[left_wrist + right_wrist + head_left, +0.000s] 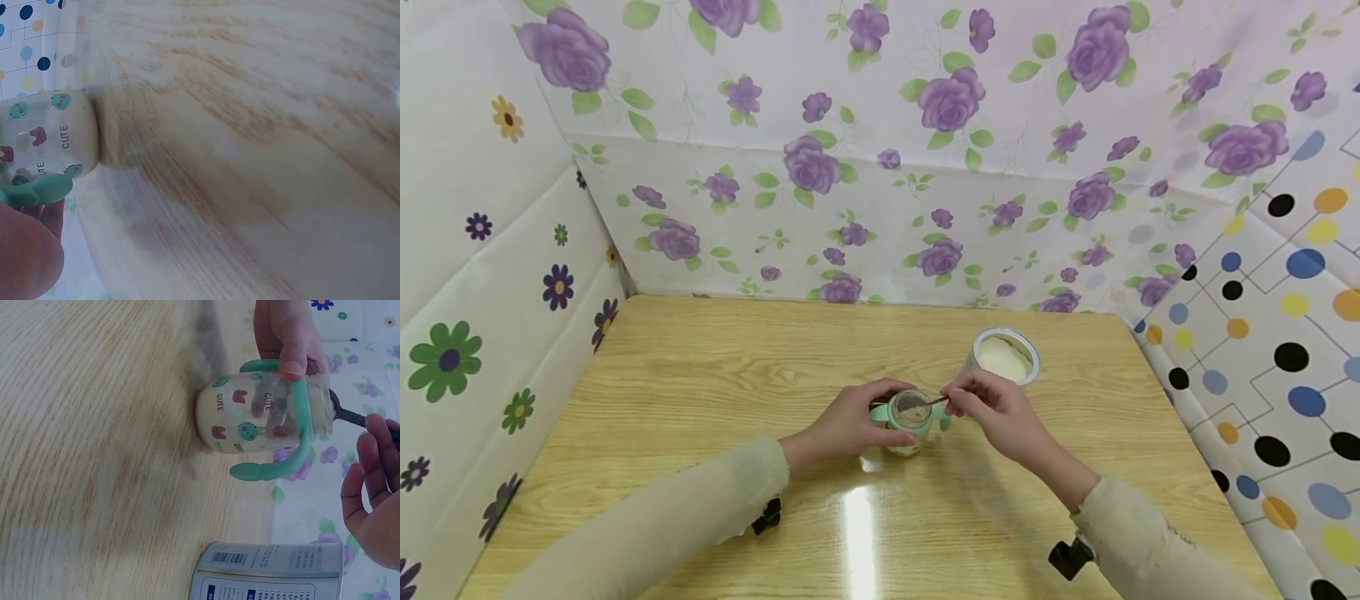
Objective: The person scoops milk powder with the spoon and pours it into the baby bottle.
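Note:
A clear baby bottle (913,443) with a green two-handled ring and printed "CUTE" pictures stands upright on the table, its mouth uncovered. My left hand (856,421) grips it round the ring from the left; in the right wrist view the thumb lies across the green ring (302,419). Pale contents show through the bottle's wall. Between the thumb and fingers of my right hand (1000,410) is a dark spoon (351,417), its head in the bottle's mouth. In the left wrist view, the bottle's base (87,131) meets the table and part of my left hand (28,250) shows.
An uncovered can (1032,373) of pale powder (1002,358) stands behind my right hand. The wooden table (737,350) ends at a flowered sheet (865,208) at the back, with a patterned sheet on each side.

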Available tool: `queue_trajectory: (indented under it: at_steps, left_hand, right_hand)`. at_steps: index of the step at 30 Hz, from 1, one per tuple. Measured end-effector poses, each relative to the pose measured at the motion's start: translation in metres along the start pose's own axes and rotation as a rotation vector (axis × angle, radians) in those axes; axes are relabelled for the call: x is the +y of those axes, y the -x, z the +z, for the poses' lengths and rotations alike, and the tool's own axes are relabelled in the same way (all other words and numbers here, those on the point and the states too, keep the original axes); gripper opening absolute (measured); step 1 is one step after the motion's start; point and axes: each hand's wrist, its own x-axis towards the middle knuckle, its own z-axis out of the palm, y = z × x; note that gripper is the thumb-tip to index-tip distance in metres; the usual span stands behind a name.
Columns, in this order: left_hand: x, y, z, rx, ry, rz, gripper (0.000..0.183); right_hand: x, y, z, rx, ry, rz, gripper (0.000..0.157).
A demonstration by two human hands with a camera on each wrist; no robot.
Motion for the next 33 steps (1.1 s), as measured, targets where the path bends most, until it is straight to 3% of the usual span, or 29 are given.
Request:
queue_trajectory:
  at_steps: [5,17,33]
  left_hand:
    - [0.0,0.001,0.0,-0.005,-0.001,0.0,0.064]
    - [-0.002,-0.001,0.0,0.002,-0.014,0.008,0.065]
    - [-0.001,0.0,-0.001,0.006,-0.013,0.015,0.065]
  right_hand:
    - [0.001,0.003,0.0,0.003,0.069,-0.055,0.018]
    - [0.009,0.002,0.0,0.055,0.069,-0.108,0.017]
    - [0.01,0.0,-0.01,0.008,0.082,-0.087,0.012]
